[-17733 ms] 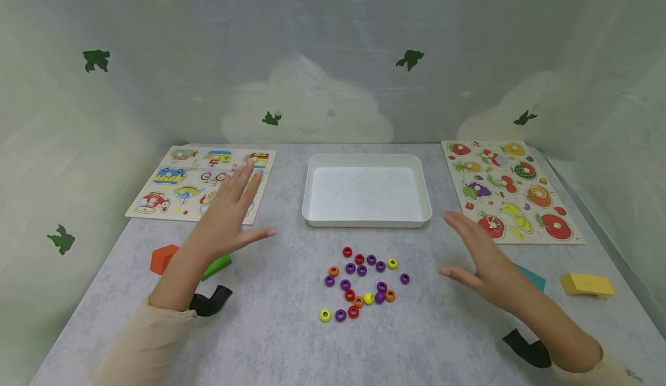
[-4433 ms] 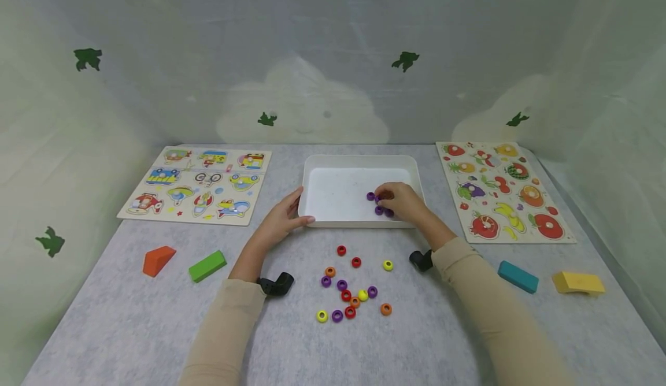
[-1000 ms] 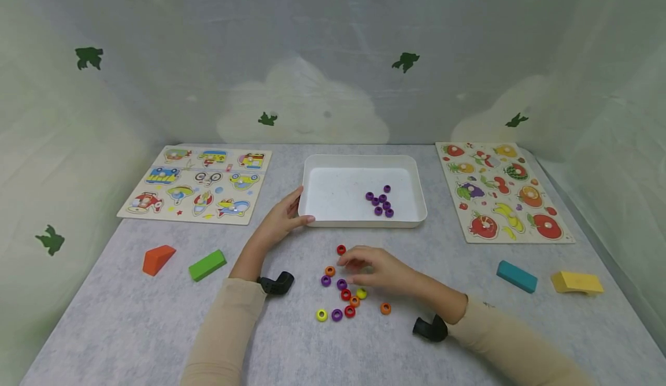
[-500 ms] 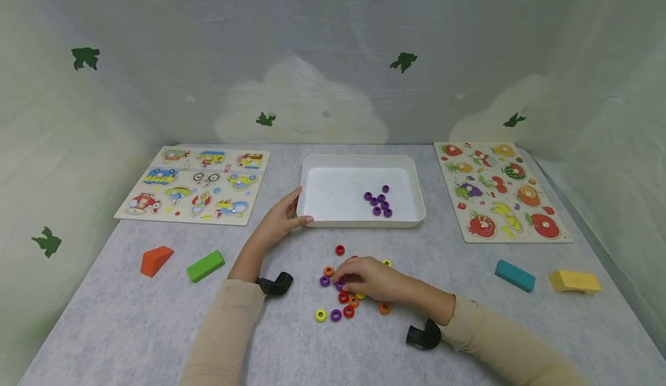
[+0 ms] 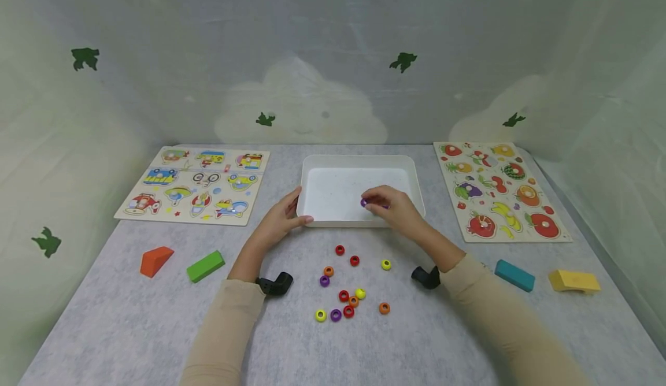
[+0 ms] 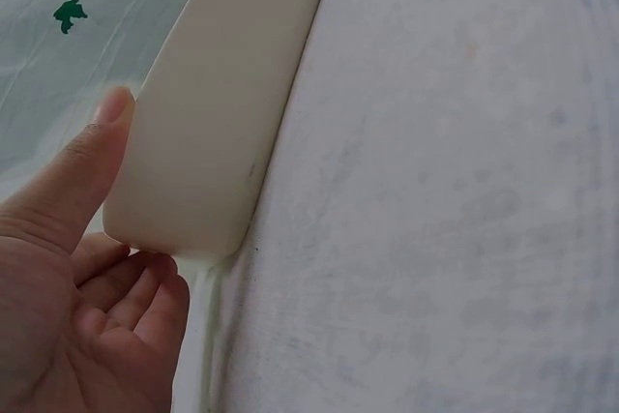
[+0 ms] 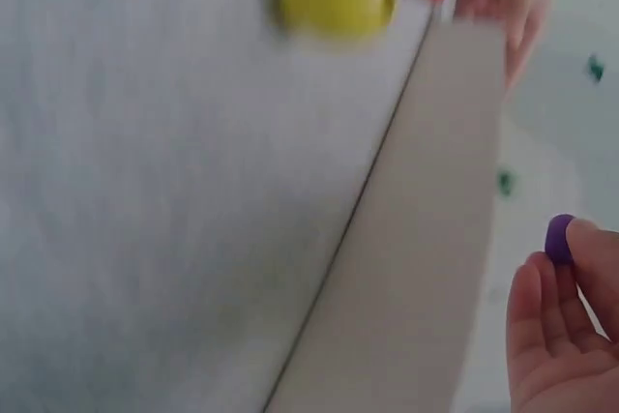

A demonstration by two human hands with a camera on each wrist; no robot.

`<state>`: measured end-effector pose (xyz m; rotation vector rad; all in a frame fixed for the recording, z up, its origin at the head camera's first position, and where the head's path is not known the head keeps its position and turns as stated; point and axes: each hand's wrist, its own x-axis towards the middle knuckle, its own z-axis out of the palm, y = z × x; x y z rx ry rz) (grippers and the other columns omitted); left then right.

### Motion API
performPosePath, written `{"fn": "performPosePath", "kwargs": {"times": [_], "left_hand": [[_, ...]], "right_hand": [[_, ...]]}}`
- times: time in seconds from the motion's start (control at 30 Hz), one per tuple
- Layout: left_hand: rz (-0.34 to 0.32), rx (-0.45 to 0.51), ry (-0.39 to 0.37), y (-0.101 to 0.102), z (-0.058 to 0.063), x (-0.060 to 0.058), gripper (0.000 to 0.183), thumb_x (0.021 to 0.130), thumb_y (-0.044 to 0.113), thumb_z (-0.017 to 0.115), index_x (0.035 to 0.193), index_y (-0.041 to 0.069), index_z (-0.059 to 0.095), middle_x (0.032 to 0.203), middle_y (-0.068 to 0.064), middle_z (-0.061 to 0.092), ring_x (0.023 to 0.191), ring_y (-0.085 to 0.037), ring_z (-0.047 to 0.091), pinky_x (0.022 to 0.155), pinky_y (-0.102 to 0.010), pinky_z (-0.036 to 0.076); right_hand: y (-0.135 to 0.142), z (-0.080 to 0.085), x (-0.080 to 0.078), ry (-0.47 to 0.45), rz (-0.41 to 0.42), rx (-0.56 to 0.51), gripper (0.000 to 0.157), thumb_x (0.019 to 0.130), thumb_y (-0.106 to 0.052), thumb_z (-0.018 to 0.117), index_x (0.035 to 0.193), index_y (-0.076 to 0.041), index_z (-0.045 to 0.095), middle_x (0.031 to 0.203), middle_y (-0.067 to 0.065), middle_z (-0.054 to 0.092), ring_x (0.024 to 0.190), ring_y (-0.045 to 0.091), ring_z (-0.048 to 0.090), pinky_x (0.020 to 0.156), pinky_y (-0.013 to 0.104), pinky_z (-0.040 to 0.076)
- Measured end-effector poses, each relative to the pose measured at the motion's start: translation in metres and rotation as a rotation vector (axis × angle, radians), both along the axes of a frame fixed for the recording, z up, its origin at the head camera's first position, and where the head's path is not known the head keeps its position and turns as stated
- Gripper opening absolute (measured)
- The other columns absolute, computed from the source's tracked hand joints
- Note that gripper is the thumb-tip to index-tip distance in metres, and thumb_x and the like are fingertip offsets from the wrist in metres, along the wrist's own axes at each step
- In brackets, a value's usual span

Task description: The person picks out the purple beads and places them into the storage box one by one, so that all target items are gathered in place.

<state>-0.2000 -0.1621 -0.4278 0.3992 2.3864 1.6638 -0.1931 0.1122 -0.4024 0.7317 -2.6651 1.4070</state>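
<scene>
My left hand (image 5: pixel 278 224) grips the near left corner of the white tray (image 5: pixel 333 192). In the left wrist view its thumb lies at the rim and its fingers curl against the tray's end wall (image 6: pixel 184 162). Over the right part of the tray, my right hand (image 5: pixel 398 210) pinches a purple bead (image 7: pixel 558 239) between thumb and fingertips. That hand hides most of the purple beads in the tray. On the table in front are loose red beads (image 5: pixel 340 250), yellow beads (image 5: pixel 386 265), orange beads (image 5: pixel 384 308) and two purple beads (image 5: pixel 325 281).
A vehicle puzzle board (image 5: pixel 198 186) lies at back left, a fruit puzzle board (image 5: pixel 502 192) at back right. An orange block (image 5: pixel 155 261) and green block (image 5: pixel 206 266) sit left; a teal block (image 5: pixel 514 275) and yellow block (image 5: pixel 574 281) sit right. A pale curtain stands behind.
Half a second ago my right hand was among the table beads; it has carried a purple bead up over the tray. Purple beads have moved from table to tray since earlier. My left hand stays put.
</scene>
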Motion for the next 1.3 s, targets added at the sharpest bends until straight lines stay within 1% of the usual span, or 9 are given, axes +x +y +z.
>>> {"fn": "performPosePath", "kwargs": {"times": [0.13,0.23,0.37,0.57,0.73,0.83,0.97,1.13,1.3], "left_hand": [[0.0,-0.004,-0.008,0.004,0.015,0.008,0.082,0.071,0.015,0.065,0.132,0.002,0.012,0.136,-0.011,0.012,0.122,-0.015,0.014,0.099,-0.026,0.017],[-0.003,-0.005,-0.004,0.004,0.017,0.009,0.081,0.071,0.015,0.064,0.132,0.001,0.012,0.136,-0.011,0.012,0.122,-0.015,0.014,0.099,-0.026,0.017],[-0.005,0.0,-0.008,0.005,0.018,0.009,0.08,0.071,0.013,0.064,0.132,0.001,0.012,0.136,-0.012,0.012,0.122,-0.016,0.014,0.099,-0.027,0.017],[-0.001,-0.002,-0.012,0.005,0.017,0.01,0.081,0.071,0.014,0.064,0.132,0.001,0.012,0.136,-0.011,0.012,0.122,-0.015,0.013,0.099,-0.027,0.017],[-0.004,0.004,-0.008,0.005,0.017,0.01,0.08,0.071,0.013,0.064,0.132,0.0,0.012,0.135,-0.012,0.012,0.122,-0.016,0.014,0.099,-0.027,0.017],[-0.008,0.009,-0.003,0.005,0.016,0.01,0.08,0.072,0.012,0.064,0.131,0.0,0.013,0.135,-0.013,0.012,0.122,-0.017,0.014,0.099,-0.027,0.017],[-0.006,0.011,0.0,0.005,0.016,0.01,0.079,0.072,0.012,0.064,0.131,0.0,0.013,0.135,-0.013,0.013,0.122,-0.017,0.014,0.099,-0.027,0.017],[-0.01,0.017,-0.005,0.005,0.017,0.009,0.08,0.072,0.012,0.064,0.132,0.0,0.012,0.135,-0.012,0.012,0.122,-0.016,0.014,0.098,-0.026,0.017],[-0.011,0.019,0.005,0.005,0.018,0.009,0.079,0.072,0.012,0.064,0.131,0.0,0.013,0.135,-0.012,0.012,0.122,-0.016,0.014,0.098,-0.026,0.017]], "right_hand": [[0.011,-0.01,-0.028,-0.087,-0.12,0.031,0.022,0.078,-0.015,0.056,0.1,-0.01,0.057,0.096,-0.001,0.055,0.084,0.011,0.053,0.073,0.023,0.046],[0.015,-0.017,-0.039,-0.129,-0.159,0.065,0.021,0.079,-0.015,0.055,0.099,-0.009,0.057,0.097,0.001,0.056,0.086,0.013,0.052,0.075,0.026,0.045],[0.015,-0.021,-0.044,-0.181,-0.185,0.119,0.018,0.08,-0.014,0.055,0.098,-0.01,0.058,0.094,0.002,0.056,0.085,0.015,0.051,0.074,0.029,0.044],[0.014,-0.023,-0.048,-0.263,-0.178,0.214,0.018,0.079,-0.011,0.055,0.096,-0.012,0.058,0.094,0.002,0.056,0.087,0.015,0.049,0.078,0.03,0.042],[0.013,-0.024,-0.048,-0.244,-0.181,0.222,0.021,0.079,-0.013,0.055,0.1,-0.01,0.055,0.097,0.003,0.054,0.089,0.016,0.048,0.078,0.03,0.041],[0.013,-0.017,-0.041,-0.186,-0.166,0.169,0.028,0.079,-0.018,0.057,0.104,-0.009,0.053,0.101,0.003,0.052,0.092,0.017,0.047,0.079,0.031,0.041],[0.007,-0.002,-0.021,-0.091,-0.091,0.064,0.036,0.077,-0.024,0.059,0.107,-0.007,0.05,0.103,0.007,0.051,0.093,0.021,0.047,0.08,0.033,0.042],[-0.006,0.011,0.014,0.005,0.089,-0.042,0.036,0.075,-0.023,0.06,0.106,-0.007,0.051,0.102,0.003,0.051,0.092,0.022,0.048,0.079,0.036,0.043],[-0.021,0.008,0.051,0.011,0.288,-0.085,0.035,0.075,-0.018,0.061,0.107,-0.007,0.051,0.102,0.002,0.052,0.089,0.02,0.05,0.077,0.028,0.044]]}}
